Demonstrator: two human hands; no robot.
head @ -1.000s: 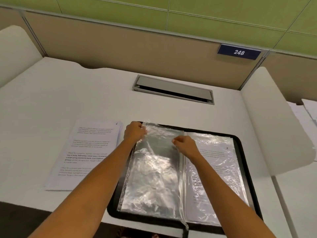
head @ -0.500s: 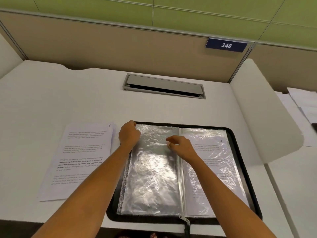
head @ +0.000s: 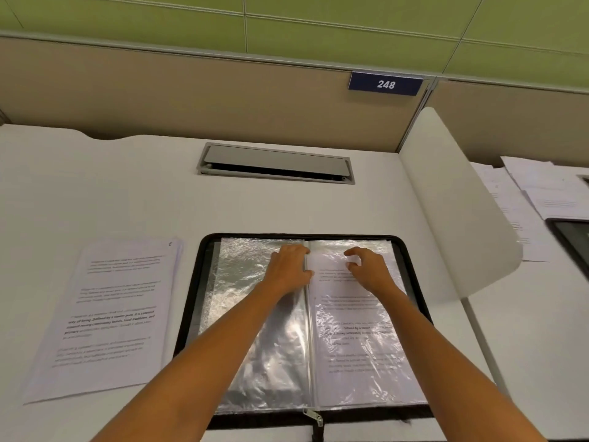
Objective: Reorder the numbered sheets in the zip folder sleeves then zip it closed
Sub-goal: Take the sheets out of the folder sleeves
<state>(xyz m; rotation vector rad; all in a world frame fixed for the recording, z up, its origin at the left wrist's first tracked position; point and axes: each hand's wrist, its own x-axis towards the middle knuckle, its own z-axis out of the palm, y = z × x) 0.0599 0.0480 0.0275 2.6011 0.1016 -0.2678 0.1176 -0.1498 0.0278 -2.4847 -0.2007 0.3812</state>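
Note:
A black zip folder (head: 411, 266) lies open on the white desk. Its left sleeve (head: 242, 288) is clear crinkled plastic with no sheet visible inside. The right sleeve (head: 360, 339) holds a printed sheet. My left hand (head: 288, 266) rests flat at the top of the left sleeve, beside the spine. My right hand (head: 366, 266) is on the top of the right sleeve, fingers curled with thumb and forefinger close together at the plastic. A stack of printed sheets (head: 111, 314), numbered 6 on top, lies left of the folder. The zipper pull (head: 314, 417) hangs at the near edge.
A grey cable hatch (head: 275, 162) is set into the desk behind the folder. A white curved divider (head: 462, 212) stands to the right; beyond it lie more papers (head: 535, 193) and a dark object (head: 573, 240). A partition wall carries a sign reading 248 (head: 385, 84).
My left hand moved right from the left sleeve's top-left corner to beside the spine. My right hand moved right from the left sleeve's top edge onto the right sleeve. The left sleeve now lies flat.

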